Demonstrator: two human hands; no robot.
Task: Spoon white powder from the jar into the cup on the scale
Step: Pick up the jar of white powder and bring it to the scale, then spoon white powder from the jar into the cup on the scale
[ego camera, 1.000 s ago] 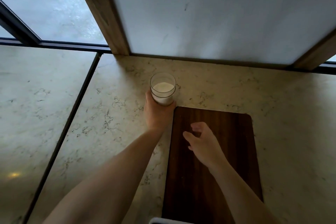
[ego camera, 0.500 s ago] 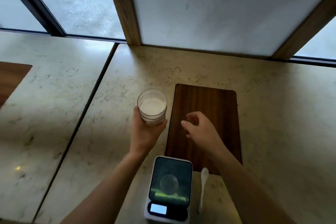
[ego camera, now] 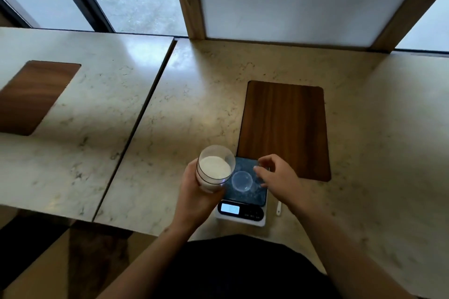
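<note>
Head view, jar: clear glass jar [ego camera: 215, 168], lid off, roughly half full of white powder [ego camera: 215, 167]; raised above the counter, tilted slightly, its right edge overlapping the left part of the scale platform.
Head view, left hand: left hand [ego camera: 199, 192] wrapped around the jar's lower wall from below and from the left; fingers closed on the glass.
Head view, right hand: right hand [ego camera: 275, 176] over the right part of the scale platform; fingers loosely curled and bent toward the cup, thumb and forefinger apart, nothing held between them. Contact with the platform cannot be told.
Head view, cup: small clear cup [ego camera: 241, 181], seen from above as a round rim; stands at the middle of the scale platform, between the jar and the right hand. Contents cannot be told.
Head view, scale: white digital scale [ego camera: 243, 201] with dark glossy platform, at the near edge of the counter; it overlaps the near end of the wooden inlay.
Head view, display: lit display [ego camera: 230, 209] on the front panel; digits and button markings too blurred to read.
Head view, spoon: white spoon [ego camera: 279, 209] on the counter just right of the scale, partly hidden by the right forearm.
Head view, counter: pale marble counter [ego camera: 189, 109] with a dark wooden inlay [ego camera: 284, 128] beyond the scale.
Head view, second counter: adjoining slab on the left with another wooden inlay [ego camera: 36, 94].
Head view, writing: no readable brand or label.
</note>
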